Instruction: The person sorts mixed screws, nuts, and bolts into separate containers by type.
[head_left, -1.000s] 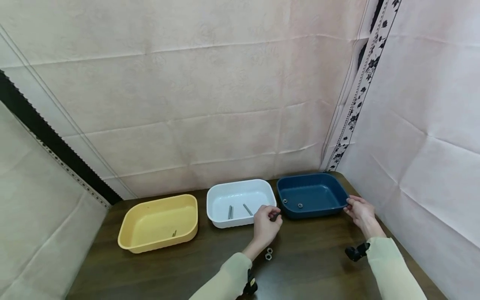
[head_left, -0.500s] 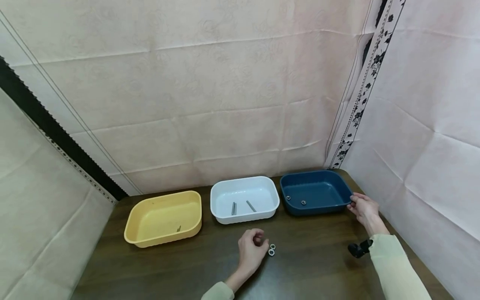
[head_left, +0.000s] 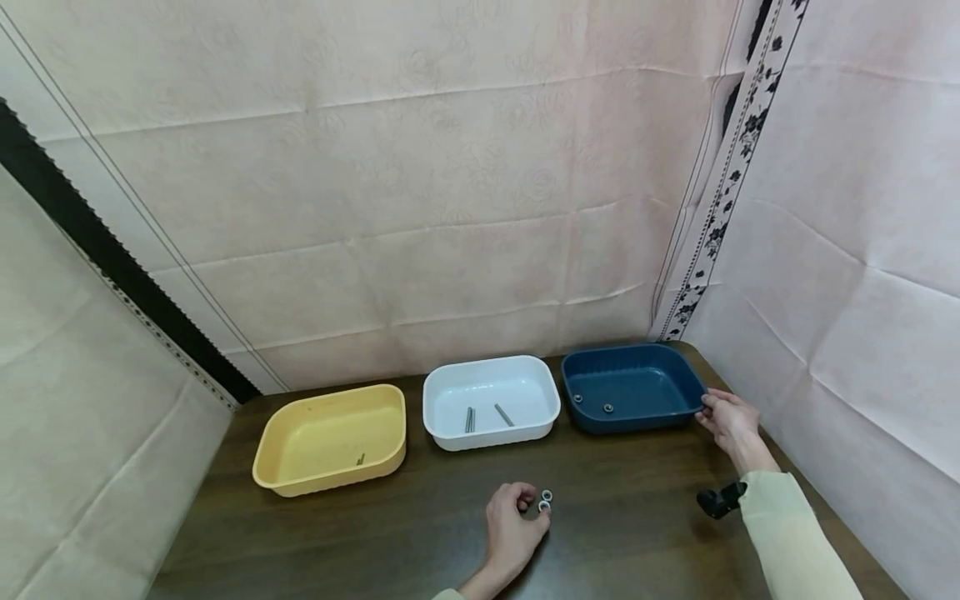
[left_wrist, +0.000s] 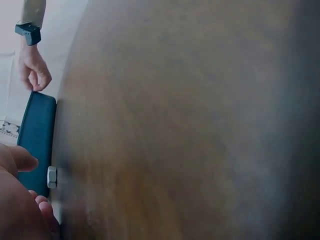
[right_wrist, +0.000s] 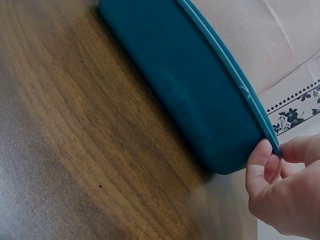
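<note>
Two metal hex nuts [head_left: 546, 501] lie close together on the brown table [head_left: 615, 533]. My left hand [head_left: 512, 533] is right beside them in the head view, thumb and fingers apart around the nearer one. In the left wrist view, a hex nut [left_wrist: 52, 177] shows between the thumb and the fingertips, with a gap to each. My right hand [right_wrist: 282, 187] pinches the rim of the blue tray [right_wrist: 185, 85] at its near right corner, thumb outside and fingers under the edge. Two small nuts [head_left: 608, 408] sit inside that tray.
A white tray [head_left: 491, 438] with several thin metal screws or pins [head_left: 503, 414] stands left of the blue one. Further left is a yellow tray [head_left: 330, 480] with a few small brass-coloured pieces [head_left: 361, 459]. Pale cloth walls [head_left: 450, 183] surround the table at the back and sides.
My left hand has left the gap between the white and blue trays, where it held a small dark piece, and come down to the nuts. The right hand stays on the blue tray's rim.
</note>
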